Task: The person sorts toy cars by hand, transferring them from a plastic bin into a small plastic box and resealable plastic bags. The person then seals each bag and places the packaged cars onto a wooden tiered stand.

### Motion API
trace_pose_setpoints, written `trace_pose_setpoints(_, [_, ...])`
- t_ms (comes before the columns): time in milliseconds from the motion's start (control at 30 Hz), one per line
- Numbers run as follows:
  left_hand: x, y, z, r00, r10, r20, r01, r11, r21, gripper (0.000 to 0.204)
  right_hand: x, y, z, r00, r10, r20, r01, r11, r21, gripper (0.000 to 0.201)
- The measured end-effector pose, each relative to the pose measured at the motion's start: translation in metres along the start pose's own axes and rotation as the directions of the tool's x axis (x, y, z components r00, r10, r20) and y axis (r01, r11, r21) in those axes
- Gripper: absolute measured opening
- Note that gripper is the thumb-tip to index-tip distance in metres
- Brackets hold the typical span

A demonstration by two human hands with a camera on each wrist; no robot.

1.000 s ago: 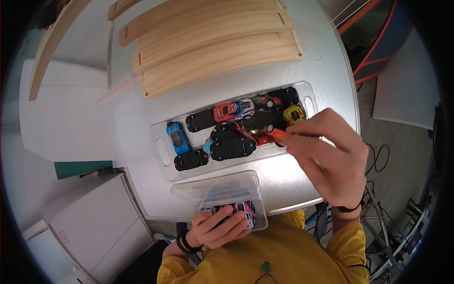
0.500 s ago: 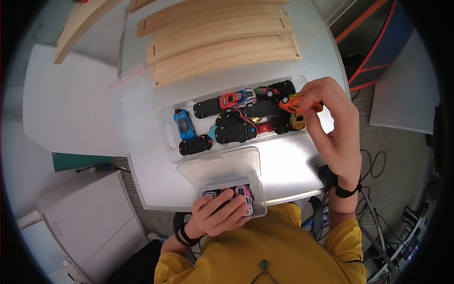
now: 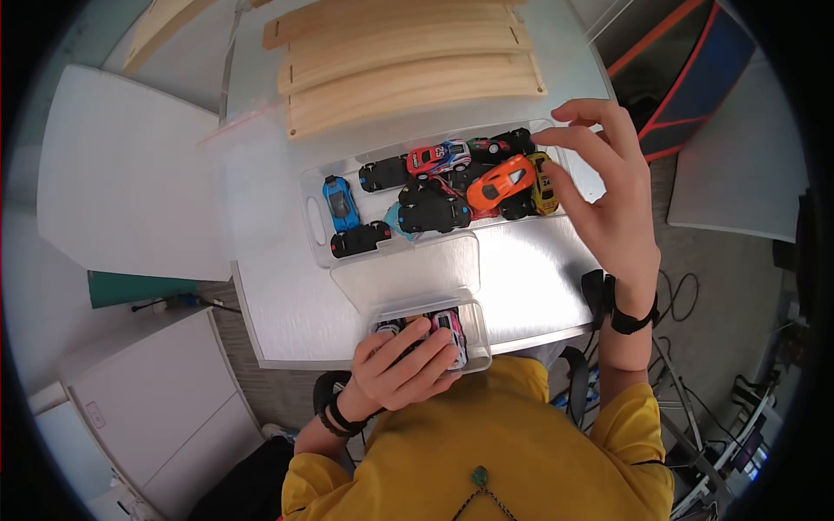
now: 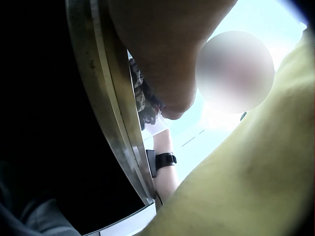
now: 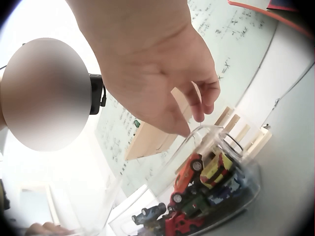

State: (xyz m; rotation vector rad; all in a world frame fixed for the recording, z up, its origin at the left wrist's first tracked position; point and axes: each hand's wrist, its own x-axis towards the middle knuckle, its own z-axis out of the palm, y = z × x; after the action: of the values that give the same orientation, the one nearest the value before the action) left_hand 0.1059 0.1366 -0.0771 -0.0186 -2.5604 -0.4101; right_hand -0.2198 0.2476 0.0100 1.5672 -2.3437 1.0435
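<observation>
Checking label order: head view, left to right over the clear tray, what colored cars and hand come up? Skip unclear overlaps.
Blue car → red-white-and-blue car → orange car → yellow car → right hand.

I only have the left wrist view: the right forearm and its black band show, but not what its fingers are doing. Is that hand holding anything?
Observer: No. In the head view the right hand has its thumb and fingers apart, with nothing between them.
Operator: Where is the orange car, then?
Observer: On top of other cars in the long clear tray; the orange car lies beside a yellow one.
Operator: And the small clear box at the left hand, open or closed?
Observer: Open; its lid is swung out toward the tray.
</observation>
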Motion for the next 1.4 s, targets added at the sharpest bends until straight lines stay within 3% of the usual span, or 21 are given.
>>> trace_pose_setpoints(67, [0.0,-0.001,0.001,1.0,0.002,-0.016,-0.002,1.0,-0.001,0.041,0.008,-0.014,-0.005,0.988,-0.06,0.144,0.057,0.998,0.021,0.03])
trace_pose_setpoints(100, [-0.001,-0.001,0.002,1.0,0.004,-0.016,-0.004,1.0,-0.01,0.042,0.01,-0.017,-0.003,0.988,-0.062,0.142,0.06,0.998,0.018,0.03])
trace_pose_setpoints(167, [0.0,-0.002,0.002,1.0,0.009,-0.017,-0.009,1.0,-0.022,0.042,0.017,-0.021,0.003,0.929,-0.161,0.333,0.14,0.986,0.085,0.028])
trace_pose_setpoints(233, [0.002,-0.003,0.002,1.0,0.016,-0.021,-0.016,1.0,-0.016,0.043,0.024,-0.016,0.011,0.902,-0.194,0.386,0.182,0.981,0.069,0.037])
trace_pose_setpoints(300, [0.003,-0.004,0.002,0.999,0.019,-0.025,-0.02,1.0,-0.019,0.042,0.03,-0.013,0.017,0.83,-0.248,0.5,0.335,0.938,-0.09,0.031])
trace_pose_setpoints(400, [0.003,-0.005,0.003,0.999,0.021,-0.031,-0.022,0.999,-0.024,0.04,0.04,-0.013,0.019,0.765,-0.282,0.579,0.456,0.873,-0.177,0.026])
trace_pose_setpoints(533, [0.003,-0.004,0.004,0.998,0.033,-0.06,-0.035,0.999,-0.029,0.037,0.051,-0.019,0.004,0.768,-0.233,0.596,0.37,0.922,-0.116,0.028])
trace_pose_setpoints(600, [0.003,-0.002,0.004,0.998,0.022,-0.064,-0.024,0.999,-0.032,0.038,0.057,-0.026,0.002,0.805,-0.16,0.572,0.201,0.98,-0.009,0.034])
trace_pose_setpoints(633, [0.003,-0.002,0.003,0.998,0.018,-0.062,-0.021,0.999,-0.044,0.039,0.06,-0.03,0.007,0.806,-0.166,0.569,0.206,0.979,-0.005,0.034])
trace_pose_setpoints(700, [0.003,-0.003,0.003,0.998,0.028,-0.057,-0.03,0.999,-0.03,0.038,0.066,-0.04,0.026,0.812,-0.235,0.535,0.216,0.971,0.099,0.015])
trace_pose_setpoints(767, [0.003,-0.004,0.003,0.998,0.041,-0.057,-0.042,0.999,-0.023,0.037,0.071,-0.041,0.033,0.805,-0.246,0.541,0.195,0.969,0.151,0.016])
trace_pose_setpoints(833, [0.003,-0.003,0.003,0.998,0.029,-0.048,-0.03,0.999,-0.018,0.036,0.076,-0.04,0.03,0.842,-0.282,0.459,0.198,0.954,0.224,0.015])
trace_pose_setpoints(867, [0.004,-0.003,0.003,0.998,0.026,-0.052,-0.027,0.999,-0.021,0.036,0.076,-0.04,0.024,0.84,-0.282,0.464,0.198,0.955,0.221,0.015])
trace_pose_setpoints(933, [0.004,-0.003,0.002,0.998,0.031,-0.047,-0.032,0.999,-0.021,0.037,0.072,-0.037,0.007,0.767,-0.203,0.609,0.252,0.968,0.005,0.012])
trace_pose_setpoints(1033, [0.006,-0.003,0.002,0.999,0.034,-0.038,-0.035,0.999,-0.03,0.037,0.046,-0.02,0.017,0.743,-0.17,0.648,0.346,0.926,-0.153,0.019])
trace_pose_setpoints(1133, [0.004,-0.003,0.001,1.0,0.023,-0.017,-0.023,0.999,-0.04,0.038,0.036,-0.019,0.021,0.764,-0.138,0.63,0.379,0.887,-0.265,0.02])
trace_pose_setpoints(1267, [0.005,-0.002,0.0,1.0,0.028,-0.003,-0.028,0.999,-0.033,0.037,0.035,-0.01,0.031,0.768,-0.175,0.616,0.416,0.868,-0.272,0.02])
trace_pose_setpoints(1333, [0.003,-0.002,0.0,1.0,0.021,-0.005,-0.021,0.999,-0.023,0.037,0.037,-0.007,0.032,0.771,-0.257,0.583,0.437,0.879,-0.189,0.009])
trace_pose_setpoints(1400, [0.001,-0.002,0.001,1.0,0.02,0.0,-0.02,1.0,-0.02,0.038,0.042,-0.005,0.026,0.766,-0.194,0.613,0.366,0.915,-0.168,0.011])
